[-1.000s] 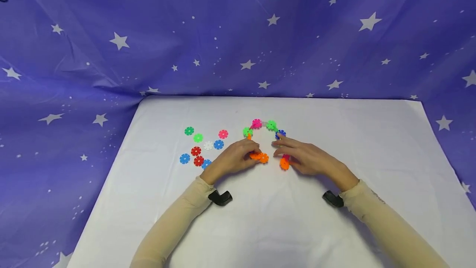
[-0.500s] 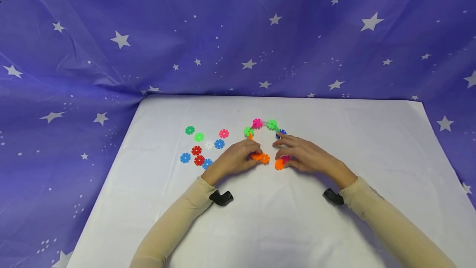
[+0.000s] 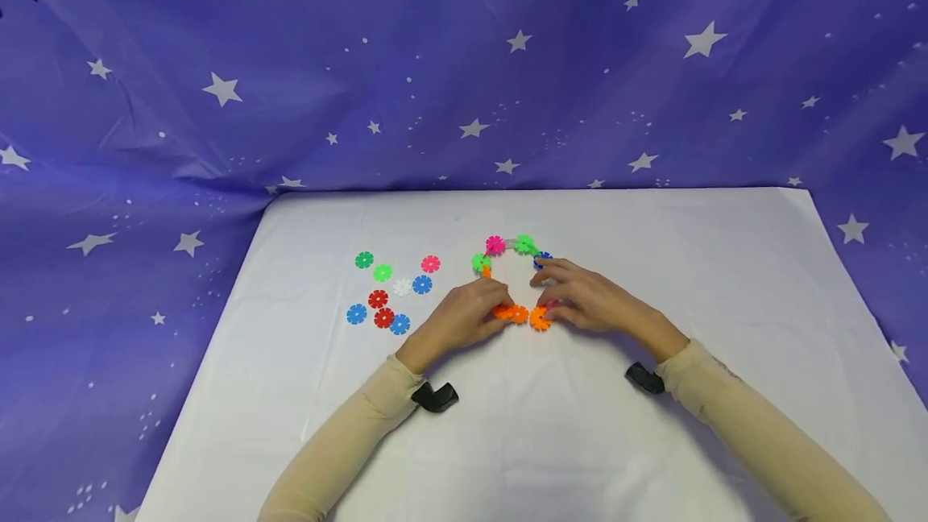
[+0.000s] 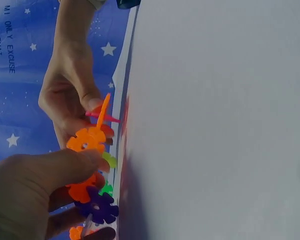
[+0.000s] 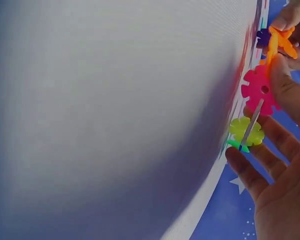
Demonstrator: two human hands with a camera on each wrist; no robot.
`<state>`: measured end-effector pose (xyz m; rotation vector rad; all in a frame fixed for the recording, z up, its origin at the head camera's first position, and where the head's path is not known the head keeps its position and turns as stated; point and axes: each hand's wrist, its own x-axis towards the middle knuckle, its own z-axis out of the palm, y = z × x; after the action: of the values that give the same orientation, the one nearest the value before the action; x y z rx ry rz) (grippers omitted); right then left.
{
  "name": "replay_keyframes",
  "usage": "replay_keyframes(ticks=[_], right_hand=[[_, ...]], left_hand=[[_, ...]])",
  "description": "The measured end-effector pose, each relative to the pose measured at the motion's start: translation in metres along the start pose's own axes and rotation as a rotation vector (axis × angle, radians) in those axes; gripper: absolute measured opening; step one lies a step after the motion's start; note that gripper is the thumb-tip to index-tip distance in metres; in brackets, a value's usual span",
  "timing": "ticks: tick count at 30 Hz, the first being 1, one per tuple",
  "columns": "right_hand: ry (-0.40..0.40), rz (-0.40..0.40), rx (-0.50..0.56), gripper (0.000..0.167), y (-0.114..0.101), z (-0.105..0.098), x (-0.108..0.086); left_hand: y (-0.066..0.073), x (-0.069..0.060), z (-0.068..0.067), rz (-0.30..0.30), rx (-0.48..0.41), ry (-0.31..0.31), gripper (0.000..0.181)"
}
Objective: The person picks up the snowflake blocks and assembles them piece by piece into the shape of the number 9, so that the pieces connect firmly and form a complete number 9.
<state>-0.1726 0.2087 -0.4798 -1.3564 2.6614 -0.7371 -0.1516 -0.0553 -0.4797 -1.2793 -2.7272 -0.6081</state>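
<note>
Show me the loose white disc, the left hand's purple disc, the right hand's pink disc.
Loose white disc [image 3: 402,287]: head view, middle of face.
Purple disc [image 4: 101,210]: left wrist view, its face.
Pink disc [image 5: 255,88]: right wrist view, its face.

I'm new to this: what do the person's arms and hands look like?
The left hand and right hand are bare. The left sleeve and right sleeve are long, beige and slightly wrinkled. A curved black piece shows by the left one's end, a second black piece by the right's.

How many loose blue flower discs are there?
3: a blue flower disc beside the white disc, another leftmost, another beside the nearer red disc. The hands may hide more.
</note>
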Motion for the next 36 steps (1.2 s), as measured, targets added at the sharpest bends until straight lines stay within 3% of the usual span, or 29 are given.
replay_keyframes(ticks=[7,18,30,36], right_hand=[[0.015,0.018,0.065,0.007,-0.0023,0.0047,0.0027],[0.039,0.045,0.125,0.003,-0.0011,0.0064,0.0020],[0.033,0.090,0.132,0.004,-0.0020,0.0080,0.0017],[0.080,0.053,0.089,0.004,-0.0056,0.0086,0.0060]], left_hand=[[0.0033,-0.0014,0.0036,0.005,0.040,0.051,0.015],[0.0021,-0.0013,0.0040,-0.001,0.050,0.030,0.016],[0.0028,-0.0040,0.0084,-0.014,0.044,0.041,0.017],[0.0014,-0.0014,0.0067,0.001,0.081,0.058,0.017]])
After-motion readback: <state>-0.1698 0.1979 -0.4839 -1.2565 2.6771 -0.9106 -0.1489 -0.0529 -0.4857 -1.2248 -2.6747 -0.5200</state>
